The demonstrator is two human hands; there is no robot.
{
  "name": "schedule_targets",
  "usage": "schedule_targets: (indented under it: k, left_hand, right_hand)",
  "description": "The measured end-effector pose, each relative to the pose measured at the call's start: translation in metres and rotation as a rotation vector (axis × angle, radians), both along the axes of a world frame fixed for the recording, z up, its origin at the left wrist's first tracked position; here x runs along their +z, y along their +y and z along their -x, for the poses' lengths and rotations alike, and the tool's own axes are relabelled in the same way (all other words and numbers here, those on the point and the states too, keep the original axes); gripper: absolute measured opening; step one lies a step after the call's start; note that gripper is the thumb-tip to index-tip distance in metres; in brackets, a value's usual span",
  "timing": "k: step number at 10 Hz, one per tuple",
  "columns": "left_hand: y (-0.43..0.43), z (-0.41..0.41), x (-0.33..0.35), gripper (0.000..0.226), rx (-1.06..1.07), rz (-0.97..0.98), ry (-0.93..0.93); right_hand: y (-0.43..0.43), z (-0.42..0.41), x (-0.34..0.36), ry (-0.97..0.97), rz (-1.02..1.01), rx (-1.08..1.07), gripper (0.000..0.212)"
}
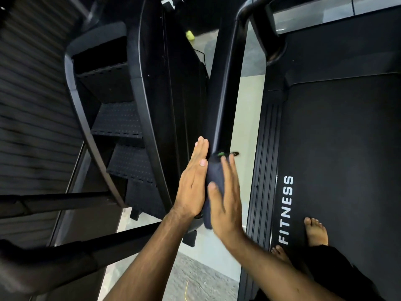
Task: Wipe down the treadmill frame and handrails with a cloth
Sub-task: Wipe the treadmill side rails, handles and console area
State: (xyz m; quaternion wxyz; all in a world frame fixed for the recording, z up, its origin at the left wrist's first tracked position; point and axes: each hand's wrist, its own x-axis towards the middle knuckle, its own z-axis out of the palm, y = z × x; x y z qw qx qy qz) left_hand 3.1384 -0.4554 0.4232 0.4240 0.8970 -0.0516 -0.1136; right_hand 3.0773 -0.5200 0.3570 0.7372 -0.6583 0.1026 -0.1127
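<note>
The dark cloth (217,172) sits folded over the near end of the treadmill's left handrail (226,90), sandwiched between two flat palms. The left hand (192,183) presses on its outer side and the right hand (226,198) on the inner side. The fingers (200,148) of both are straight and together, not curled round the bar. To wipe well, the person should probably keep even pressure from both sides and slide along the whole rail, turning the cloth to reach its underside. Beside it runs the treadmill side rail (269,170); a stepped machine (121,127) stands left.
</note>
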Motion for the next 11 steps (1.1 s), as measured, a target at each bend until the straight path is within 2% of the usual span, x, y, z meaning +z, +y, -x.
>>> schedule_targets:
  k: [1, 2, 3, 4, 5, 6, 7, 8, 9, 10, 11]
  left_hand:
    - [0.003, 0.013, 0.001, 0.048, -0.010, -0.024, 0.003]
    - [0.006, 0.021, 0.001, 0.048, -0.037, -0.035, -0.031]
    - [0.011, 0.031, 0.002, 0.048, -0.068, -0.048, -0.040]
    - [0.012, 0.037, 0.003, 0.047, -0.076, -0.055, -0.034]
    - [0.013, 0.044, 0.005, 0.048, -0.081, -0.045, -0.020]
    - [0.017, 0.043, 0.008, 0.050, -0.122, -0.094, -0.039]
    - [0.018, 0.033, 0.011, 0.052, -0.179, -0.144, -0.060]
    - [0.015, 0.022, 0.010, 0.053, -0.188, -0.158, -0.048]
    - [0.008, 0.006, 0.005, 0.053, -0.172, -0.174, -0.049]
    - [0.003, -0.002, 0.004, 0.053, -0.177, -0.193, -0.068]
    - [-0.007, -0.020, 0.009, 0.053, -0.213, -0.221, -0.083]
  right_hand:
    - [-0.012, -0.044, -0.013, 0.462, -0.255, -0.004, 0.061]
    - [-0.004, -0.018, 0.004, 0.322, -0.144, -0.019, 0.065]
    - [0.001, -0.003, 0.000, 0.150, -0.036, -0.054, 0.058]
    - [-0.008, -0.025, -0.012, 0.483, -0.220, 0.001, 0.056]
    - [-0.018, -0.019, -0.013, 0.706, -0.453, 0.034, 0.053]
    - [-0.019, -0.011, -0.001, 0.728, -0.634, -0.113, 0.042]
    - [-0.038, -0.011, -0.026, 1.052, -0.486, -0.751, 0.051]
    - [-0.033, -0.009, -0.014, 0.845, -0.871, -0.677, 0.041]
    - [-0.021, -0.001, -0.056, 0.912, -0.704, -0.833, 0.035]
    - [-0.022, -0.030, -0.048, 0.490, -0.746, -0.068, 0.041]
    - [-0.016, -0.023, -0.041, 0.526, -0.732, 0.046, 0.060]
